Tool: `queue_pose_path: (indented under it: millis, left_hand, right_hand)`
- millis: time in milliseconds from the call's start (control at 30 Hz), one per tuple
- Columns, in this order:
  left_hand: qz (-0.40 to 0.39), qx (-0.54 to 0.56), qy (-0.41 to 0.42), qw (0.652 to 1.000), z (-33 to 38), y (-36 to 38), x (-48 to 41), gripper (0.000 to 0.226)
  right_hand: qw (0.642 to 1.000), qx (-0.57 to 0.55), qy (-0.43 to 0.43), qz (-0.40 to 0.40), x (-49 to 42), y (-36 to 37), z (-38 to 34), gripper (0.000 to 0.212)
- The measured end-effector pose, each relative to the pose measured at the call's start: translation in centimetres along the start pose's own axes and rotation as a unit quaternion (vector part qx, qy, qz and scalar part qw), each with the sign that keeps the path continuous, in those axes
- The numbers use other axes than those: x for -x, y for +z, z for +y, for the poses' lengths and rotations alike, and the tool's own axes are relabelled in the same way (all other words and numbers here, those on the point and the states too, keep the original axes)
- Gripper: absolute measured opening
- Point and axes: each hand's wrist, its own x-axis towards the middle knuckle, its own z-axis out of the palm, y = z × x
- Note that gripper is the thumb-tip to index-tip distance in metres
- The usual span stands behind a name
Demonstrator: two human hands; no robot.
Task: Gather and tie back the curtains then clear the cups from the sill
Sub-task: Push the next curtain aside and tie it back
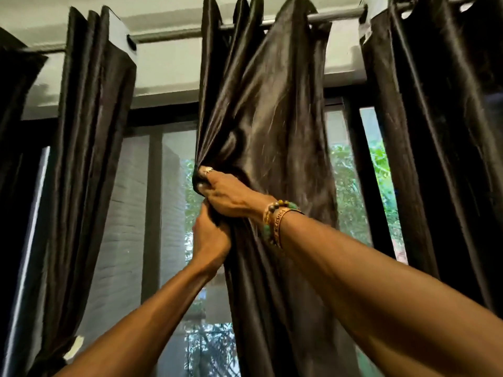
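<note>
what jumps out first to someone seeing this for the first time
The shiny dark curtain in the middle, bunched at its left edge where both hands clutch it: the right hand above, the left hand just below. Next come the beaded bracelets on the right wrist, and the green leaves seen through the window behind.

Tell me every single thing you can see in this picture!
middle curtain: one, shiny dark brown, centre, bunched at its left edge
other curtains: three, dark brown, two on the left, one on the right
rod: one, grey, across the top
window: one, dark frame, behind the curtains
brick wall: one, white, outside
leaves: many, green, outside
bracelets: a few, gold and green beads, right wrist
right hand: one, grips the middle curtain, upper
left hand: one, grips it just below
</note>
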Motion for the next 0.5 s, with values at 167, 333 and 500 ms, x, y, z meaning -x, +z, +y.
queue_pose_path:
  millis: [167,333,500]
  left_hand:
    - [0.003,0.130,-0.047,0.990,-0.7,-1.0,0.2,0.047]
    - [0.010,-0.013,0.049,0.999,-0.7,-0.3,-0.3,0.027]
    - [-0.034,-0.010,0.028,0.999,1.2,0.4,-1.7,0.023]
  right_hand:
    - [0.985,-0.160,0.071,-0.014,1.4,0.0,0.0,0.032]
    - [0.920,-0.358,0.140,0.073,3.9,-2.4,2.1,0.031]
    - [0.831,0.013,0.208,0.515,6.6,-6.7,8.0,0.052]
